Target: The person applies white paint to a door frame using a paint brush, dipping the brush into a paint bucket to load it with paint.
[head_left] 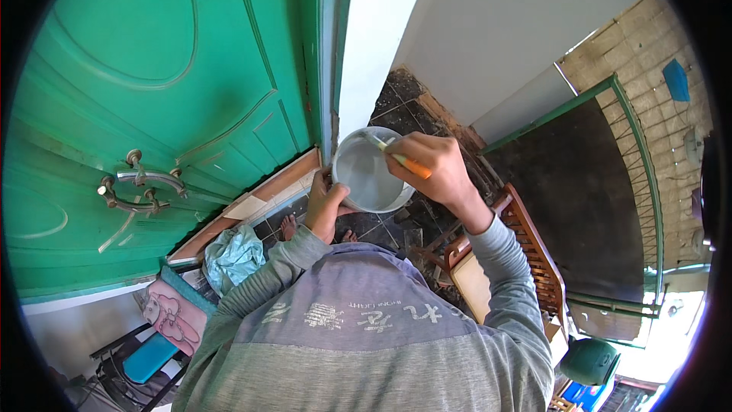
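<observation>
A pale round bucket with greyish-white contents is held up in front of my body, near the edge of a white door frame. My left hand grips it at its lower left side. My right hand holds a brush with an orange handle, fingers wrapped round it above the bucket's right side. The brush's far end reaches inside the bucket near the back rim; its bristles are hard to make out. My bare feet show below, on dark floor tiles.
A green panelled door with metal handles fills the left. Beside it lie a teal plastic bag and a pink patterned item. A wooden bench stands at my right, before a dark green-framed panel. A white wall rises ahead.
</observation>
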Demonstrator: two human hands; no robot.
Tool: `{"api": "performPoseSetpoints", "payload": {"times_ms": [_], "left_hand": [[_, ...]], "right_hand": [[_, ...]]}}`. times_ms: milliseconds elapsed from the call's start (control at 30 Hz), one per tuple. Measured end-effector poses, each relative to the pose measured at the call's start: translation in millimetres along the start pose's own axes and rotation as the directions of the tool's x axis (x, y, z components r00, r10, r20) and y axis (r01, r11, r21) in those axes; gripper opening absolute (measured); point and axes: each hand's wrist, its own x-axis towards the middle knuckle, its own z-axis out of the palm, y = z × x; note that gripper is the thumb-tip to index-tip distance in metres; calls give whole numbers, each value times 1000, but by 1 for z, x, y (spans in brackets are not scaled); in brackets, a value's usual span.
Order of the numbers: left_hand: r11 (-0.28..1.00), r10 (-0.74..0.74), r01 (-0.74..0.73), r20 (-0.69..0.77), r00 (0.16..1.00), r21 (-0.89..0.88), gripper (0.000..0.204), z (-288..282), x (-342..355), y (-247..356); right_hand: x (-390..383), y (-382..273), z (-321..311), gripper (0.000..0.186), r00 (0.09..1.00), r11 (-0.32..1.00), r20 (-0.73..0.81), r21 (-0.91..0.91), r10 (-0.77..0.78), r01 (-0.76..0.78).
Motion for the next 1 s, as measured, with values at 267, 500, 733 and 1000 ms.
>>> {"api": "performPoseSetpoints", "payload": {"times_ms": [267,500,733,1000], "left_hand": [[995,66,-61,-59,996,81,55,-2,4,-13],[997,77,-78,-62,995,-2,54,-16,8,-17],[997,68,-71,-91,993,-33,51,-19,4,-2],[991,109,-116,-105,989,-70,47,-30,4,3]], "right_hand": [[12,-22,27,13,629,509,-31,618,777,-598],[-19,-28,8,11,679,664,-205,527,705,-531],[-45,-16,6,14,574,468,-88,684,814,-559],[-45,-21,15,14,497,350,-56,778,866,-521]]}}
